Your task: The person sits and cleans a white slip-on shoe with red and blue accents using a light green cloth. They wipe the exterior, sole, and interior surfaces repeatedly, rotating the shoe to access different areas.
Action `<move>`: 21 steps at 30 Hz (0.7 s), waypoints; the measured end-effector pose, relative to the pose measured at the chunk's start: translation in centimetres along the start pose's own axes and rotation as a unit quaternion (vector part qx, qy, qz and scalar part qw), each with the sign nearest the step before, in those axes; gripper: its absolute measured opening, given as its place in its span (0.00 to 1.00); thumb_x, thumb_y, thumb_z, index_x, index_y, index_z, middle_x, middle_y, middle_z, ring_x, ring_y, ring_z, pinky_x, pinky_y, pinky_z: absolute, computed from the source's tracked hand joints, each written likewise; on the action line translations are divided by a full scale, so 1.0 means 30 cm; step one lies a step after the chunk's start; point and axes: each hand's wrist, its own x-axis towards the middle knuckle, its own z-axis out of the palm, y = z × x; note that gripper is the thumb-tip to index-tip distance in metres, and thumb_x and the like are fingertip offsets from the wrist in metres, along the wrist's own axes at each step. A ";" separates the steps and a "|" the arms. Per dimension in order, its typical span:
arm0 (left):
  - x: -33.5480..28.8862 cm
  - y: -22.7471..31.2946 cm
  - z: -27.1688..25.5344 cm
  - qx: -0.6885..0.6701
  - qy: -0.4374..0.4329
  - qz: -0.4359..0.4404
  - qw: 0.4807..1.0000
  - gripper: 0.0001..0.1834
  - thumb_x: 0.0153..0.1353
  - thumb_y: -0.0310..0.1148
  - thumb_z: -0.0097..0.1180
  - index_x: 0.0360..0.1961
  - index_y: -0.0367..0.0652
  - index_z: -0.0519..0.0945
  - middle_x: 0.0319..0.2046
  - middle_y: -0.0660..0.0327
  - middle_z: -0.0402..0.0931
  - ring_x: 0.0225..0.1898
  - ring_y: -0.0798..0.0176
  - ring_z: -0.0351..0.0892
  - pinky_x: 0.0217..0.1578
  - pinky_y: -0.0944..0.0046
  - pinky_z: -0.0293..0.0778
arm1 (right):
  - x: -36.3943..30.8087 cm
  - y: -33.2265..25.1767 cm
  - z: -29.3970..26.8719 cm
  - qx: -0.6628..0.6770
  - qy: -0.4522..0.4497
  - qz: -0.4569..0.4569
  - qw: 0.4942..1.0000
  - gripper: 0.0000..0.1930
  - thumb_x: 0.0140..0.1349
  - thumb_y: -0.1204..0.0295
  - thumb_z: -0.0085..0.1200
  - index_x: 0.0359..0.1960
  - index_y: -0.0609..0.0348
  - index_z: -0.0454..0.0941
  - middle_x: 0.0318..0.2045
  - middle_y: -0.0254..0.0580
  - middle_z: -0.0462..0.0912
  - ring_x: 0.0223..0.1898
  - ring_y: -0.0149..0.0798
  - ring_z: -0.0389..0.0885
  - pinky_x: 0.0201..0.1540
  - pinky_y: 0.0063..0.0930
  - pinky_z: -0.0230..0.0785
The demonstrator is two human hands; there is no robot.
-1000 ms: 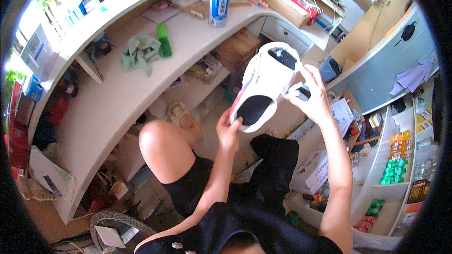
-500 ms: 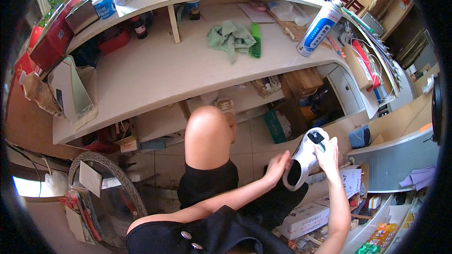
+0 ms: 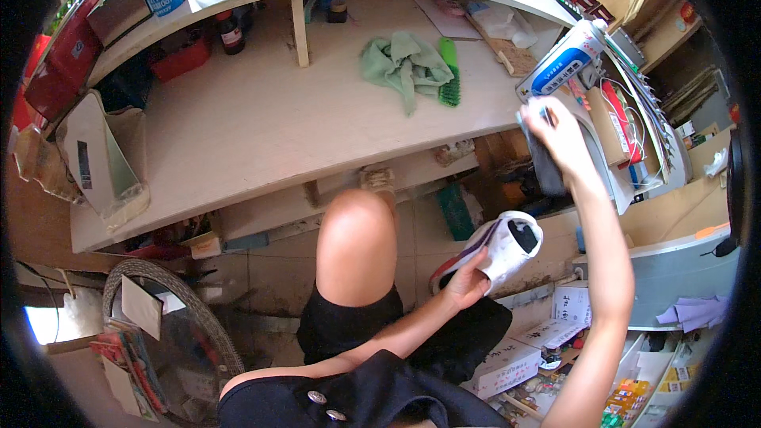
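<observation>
My left hand (image 3: 469,281) is closed around a white shoe (image 3: 511,257) with a purple-red stripe on its side and dark openings. It is held above my right thigh. My right hand (image 3: 555,131) is raised at the desk's right edge, just below a blue-and-white spray can (image 3: 564,59). Its fingers are closed around a dark grey, flat, long thing (image 3: 542,162) with a pale blue edge, which hangs down below the hand; blur hides its kind.
The curved desk (image 3: 261,119) bears a green cloth (image 3: 404,63) and a green brush (image 3: 449,71). A small dark bottle (image 3: 231,32) stands under the shelf. A wheel (image 3: 170,285) is at lower left. White boxes (image 3: 507,368) lie at lower right.
My right hand has left the shoe and moved up to the desk edge by the spray can. My left hand has taken hold of the shoe, which is turned. The view has shifted slightly.
</observation>
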 end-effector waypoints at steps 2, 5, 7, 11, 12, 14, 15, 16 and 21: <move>0.002 -0.033 -0.001 0.021 0.042 -0.016 0.999 0.28 0.63 0.40 0.59 0.61 0.43 0.67 0.58 0.60 0.70 0.60 0.58 0.69 0.62 0.54 0.64 | 0.203 -0.008 0.035 -0.025 0.010 0.036 0.999 0.39 0.51 0.46 0.65 0.53 0.67 0.71 0.46 0.48 0.77 0.49 0.36 0.75 0.54 0.30 0.65; 0.008 -0.044 -0.025 0.031 0.046 -0.028 0.998 0.24 0.63 0.36 0.59 0.58 0.43 0.70 0.55 0.60 0.73 0.58 0.60 0.71 0.59 0.56 0.67 | 0.417 0.016 0.112 -0.205 0.121 -0.048 0.970 0.58 0.45 0.31 0.57 0.67 0.65 0.56 0.62 0.61 0.65 0.65 0.56 0.62 0.67 0.51 0.53; 0.013 -0.023 -0.034 0.032 0.058 -0.011 0.998 0.21 0.63 0.35 0.59 0.56 0.44 0.72 0.53 0.62 0.74 0.55 0.61 0.73 0.57 0.57 0.69 | 0.420 -0.080 0.233 -0.253 0.130 -0.079 0.956 0.59 0.43 0.28 0.56 0.69 0.58 0.54 0.63 0.61 0.64 0.67 0.55 0.59 0.67 0.59 0.48; 0.011 0.000 -0.036 0.028 0.061 -0.010 0.998 0.18 0.63 0.35 0.59 0.53 0.44 0.74 0.50 0.63 0.77 0.51 0.63 0.76 0.51 0.60 0.73 | 0.346 -0.129 0.470 -0.340 -0.002 -0.232 0.911 0.53 0.45 0.40 0.64 0.69 0.54 0.55 0.57 0.60 0.72 0.66 0.61 0.58 0.64 0.65 0.39; 0.006 -0.001 -0.028 0.032 0.058 -0.018 0.998 0.17 0.63 0.35 0.59 0.52 0.44 0.75 0.49 0.63 0.77 0.49 0.64 0.77 0.49 0.61 0.74 | 0.338 -0.143 0.478 -0.365 -0.028 -0.225 0.903 0.47 0.46 0.49 0.66 0.67 0.53 0.60 0.57 0.57 0.74 0.66 0.57 0.61 0.65 0.59 0.45; 0.001 -0.010 -0.013 0.033 0.064 -0.026 0.997 0.15 0.63 0.35 0.58 0.50 0.45 0.75 0.47 0.64 0.78 0.46 0.65 0.78 0.45 0.63 0.75 | 0.355 -0.136 0.464 -0.334 -0.057 -0.211 0.917 0.35 0.46 0.64 0.66 0.60 0.54 0.70 0.53 0.52 0.77 0.60 0.51 0.70 0.62 0.46 0.59; 0.000 -0.022 0.003 0.033 0.073 -0.030 0.996 0.14 0.64 0.35 0.58 0.50 0.45 0.76 0.46 0.64 0.78 0.45 0.66 0.78 0.43 0.63 0.76 | 0.387 -0.119 0.436 -0.278 -0.057 -0.202 0.937 0.30 0.47 0.70 0.63 0.56 0.57 0.74 0.50 0.51 0.79 0.55 0.48 0.76 0.57 0.40 0.68; -0.001 -0.029 0.014 0.030 0.081 -0.032 0.996 0.14 0.64 0.35 0.58 0.49 0.45 0.76 0.45 0.65 0.79 0.44 0.66 0.79 0.42 0.64 0.76 | 0.366 -0.134 0.417 -0.230 0.082 -0.278 0.929 0.20 0.49 0.70 0.59 0.46 0.54 0.79 0.44 0.51 0.82 0.42 0.45 0.83 0.45 0.35 0.75; 0.020 -0.021 -0.028 -0.003 0.046 -0.004 0.999 0.30 0.62 0.33 0.58 0.64 0.42 0.63 0.59 0.57 0.68 0.59 0.54 0.69 0.61 0.51 0.68 | 0.131 -0.105 0.015 0.134 0.168 -0.220 0.951 0.16 0.61 0.80 0.52 0.51 0.64 0.77 0.45 0.36 0.81 0.45 0.29 0.77 0.53 0.23 0.68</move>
